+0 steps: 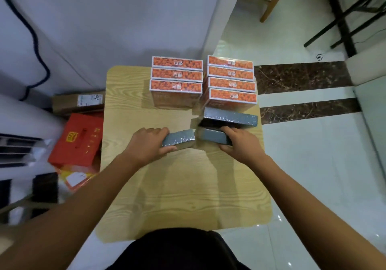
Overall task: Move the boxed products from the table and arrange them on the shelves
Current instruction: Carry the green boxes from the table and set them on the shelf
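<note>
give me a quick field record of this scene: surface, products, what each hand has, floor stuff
surface: light wood-grain table
orange boxes: seven orange printed boxes in two rows, three in the left row, four in the right row
grey boxes: three in all
left hand: grips a grey shrink-wrapped box
right hand: grips another grey box
third grey box: lies untouched behind the right hand
floor, left: red gift bag, brown cardboard carton

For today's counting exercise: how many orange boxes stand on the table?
7. Three in the left row, four in the right row. Others may be hidden behind them.
</note>
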